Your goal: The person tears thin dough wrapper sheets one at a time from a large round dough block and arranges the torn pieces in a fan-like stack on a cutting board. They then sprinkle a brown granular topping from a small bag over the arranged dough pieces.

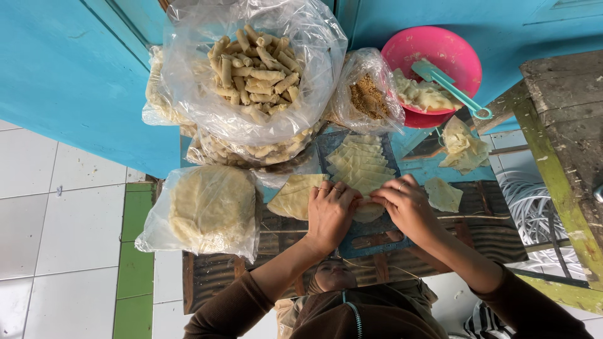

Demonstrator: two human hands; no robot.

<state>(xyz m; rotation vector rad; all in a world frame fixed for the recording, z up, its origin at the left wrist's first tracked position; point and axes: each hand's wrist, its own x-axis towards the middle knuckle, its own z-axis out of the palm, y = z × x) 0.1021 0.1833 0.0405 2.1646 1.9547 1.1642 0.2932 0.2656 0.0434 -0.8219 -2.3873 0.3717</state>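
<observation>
We've a big bag of finished rolls (254,66); left hand (328,213) and right hand (407,207) pinch closed around one wrapper (367,210); stacked wrappers (361,163) remain.

Soft even daylight, faint shadows, sharp focus throughout.

Dark brown long sleeves on both arms; thin rings on left hand (329,210) fingers, one ring on right hand (407,206).
</observation>
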